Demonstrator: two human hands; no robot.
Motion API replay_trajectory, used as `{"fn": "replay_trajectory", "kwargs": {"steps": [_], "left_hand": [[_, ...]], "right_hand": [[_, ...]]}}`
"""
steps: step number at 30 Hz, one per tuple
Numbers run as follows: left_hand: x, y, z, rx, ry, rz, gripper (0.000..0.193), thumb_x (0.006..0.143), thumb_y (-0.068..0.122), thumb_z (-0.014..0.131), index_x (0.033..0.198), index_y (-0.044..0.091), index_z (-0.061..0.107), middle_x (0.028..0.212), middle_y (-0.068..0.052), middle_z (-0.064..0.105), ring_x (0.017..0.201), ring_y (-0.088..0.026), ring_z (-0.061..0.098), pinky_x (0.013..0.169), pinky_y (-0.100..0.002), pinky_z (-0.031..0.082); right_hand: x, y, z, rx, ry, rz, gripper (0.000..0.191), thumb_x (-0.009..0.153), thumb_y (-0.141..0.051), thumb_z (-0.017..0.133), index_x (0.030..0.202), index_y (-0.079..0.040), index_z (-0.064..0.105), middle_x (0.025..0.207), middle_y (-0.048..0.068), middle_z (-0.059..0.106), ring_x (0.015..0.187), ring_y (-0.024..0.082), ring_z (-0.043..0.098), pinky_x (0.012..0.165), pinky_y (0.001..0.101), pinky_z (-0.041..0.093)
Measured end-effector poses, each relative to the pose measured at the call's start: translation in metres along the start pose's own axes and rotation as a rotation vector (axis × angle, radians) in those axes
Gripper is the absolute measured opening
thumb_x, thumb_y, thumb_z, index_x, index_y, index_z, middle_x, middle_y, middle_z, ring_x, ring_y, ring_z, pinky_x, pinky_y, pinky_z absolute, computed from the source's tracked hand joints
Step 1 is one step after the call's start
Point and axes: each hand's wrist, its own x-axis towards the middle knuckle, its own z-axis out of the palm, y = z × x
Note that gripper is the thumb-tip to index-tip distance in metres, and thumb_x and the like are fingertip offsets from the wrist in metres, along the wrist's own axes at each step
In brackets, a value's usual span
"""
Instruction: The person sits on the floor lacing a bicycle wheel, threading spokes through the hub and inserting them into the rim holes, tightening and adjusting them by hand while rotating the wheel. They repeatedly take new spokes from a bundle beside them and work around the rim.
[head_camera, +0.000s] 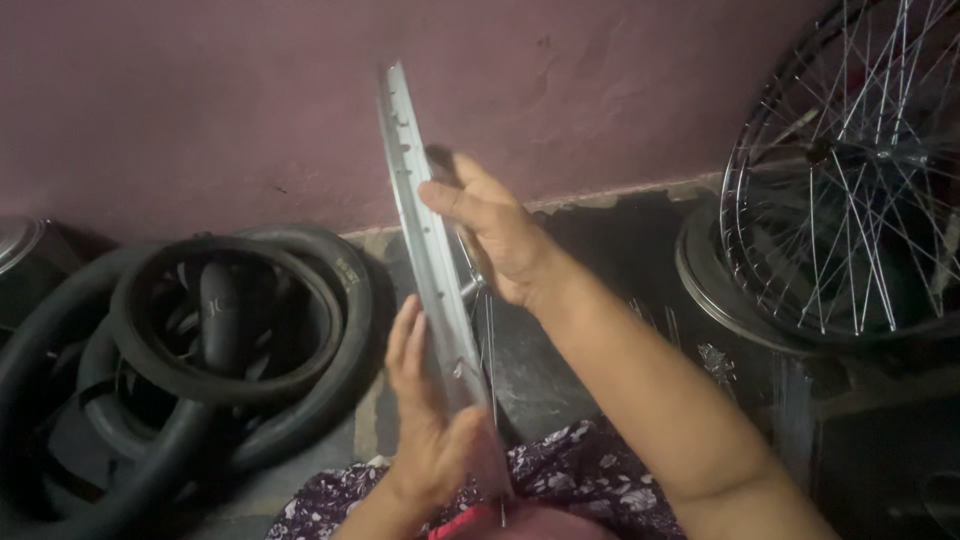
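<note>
A shiny metal wheel rim (428, 250) stands on edge in front of me, seen almost edge-on, with small spoke holes along it. Thin spokes (487, 340) and a hub end show just behind it. My right hand (500, 235) grips the rim's upper part from the right, fingers wrapped over its edge. My left hand (425, 420) holds the lower part from the left, palm against the rim and thumb across it. The rim's bottom rests at my lap, on patterned purple cloth (570, 470).
Several black rubber tyres and tubes (215, 330) lie piled on the floor at left. A spoked wheel (850, 170) leans against the mauve wall (220, 100) at right, above another rim (705, 290). Loose spokes (655, 320) lie on the dark floor.
</note>
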Motion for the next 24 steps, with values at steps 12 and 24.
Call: {"fn": "replay_trajectory", "kwargs": {"steps": [12,24], "left_hand": [[0.059,-0.185,0.04,0.743,-0.572,-0.301,0.05,0.085,0.022,0.066,0.131,0.005,0.059,0.131,-0.018,0.062,0.127,-0.033,0.057,0.109,-0.043,0.043],[0.092,-0.238,0.08,0.732,-0.801,-0.857,0.038,0.089,0.038,0.063,0.114,0.012,0.076,0.122,-0.014,0.073,0.118,-0.028,0.068,0.098,-0.041,0.054]], "right_hand": [[-0.035,0.012,0.015,0.265,-0.098,-0.141,0.052,0.093,-0.01,0.046,0.143,0.002,0.039,0.104,0.012,0.054,0.09,0.016,0.057,0.087,0.0456,0.06],[-0.079,0.014,-0.009,0.012,-0.149,-0.178,0.075,0.098,-0.018,0.045,0.162,0.005,0.014,0.087,0.014,0.059,0.08,0.023,0.063,0.083,0.0401,0.057]]}}
